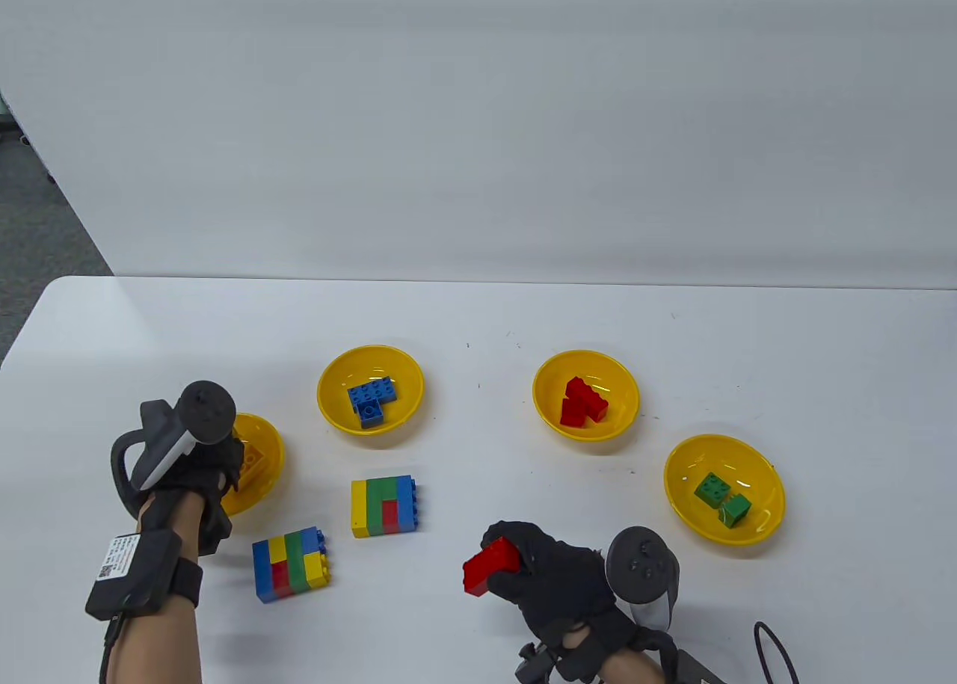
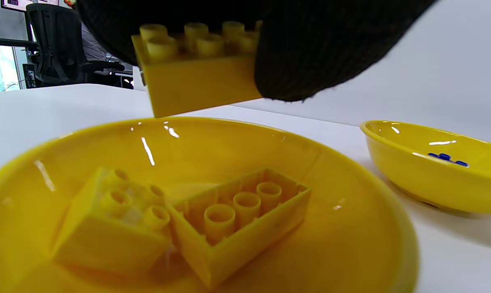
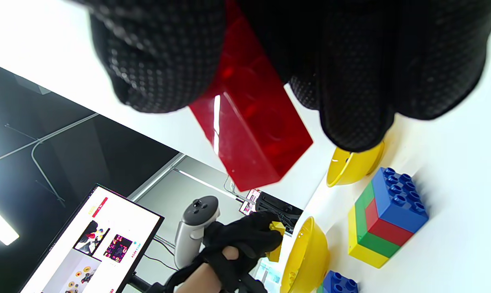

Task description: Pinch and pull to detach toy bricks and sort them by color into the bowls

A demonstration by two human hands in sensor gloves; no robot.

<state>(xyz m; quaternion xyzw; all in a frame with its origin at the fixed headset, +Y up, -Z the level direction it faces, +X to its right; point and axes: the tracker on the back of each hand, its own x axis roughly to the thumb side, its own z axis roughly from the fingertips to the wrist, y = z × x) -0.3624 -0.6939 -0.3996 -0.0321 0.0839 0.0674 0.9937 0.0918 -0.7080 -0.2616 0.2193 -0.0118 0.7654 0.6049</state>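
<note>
My left hand (image 2: pixel 270 44) pinches a long yellow brick (image 2: pixel 196 69) — studs up — just above its bowl (image 2: pixel 371 228), where two yellow bricks lie. My right hand (image 1: pixel 557 583) grips a glossy red brick (image 1: pixel 490 564), fingers curled round it.

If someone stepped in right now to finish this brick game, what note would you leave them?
Left hand: holds a yellow toy brick above the leftmost yellow bowl, which has two yellow bricks.
Right hand: grips a red toy brick above the table, not yet at the red-brick bowl.
Done: blue bricks, red and green bricks sorted in separate bowls.
Left: drop both held bricks, then split the two mixed-colour brick blocks.
</note>
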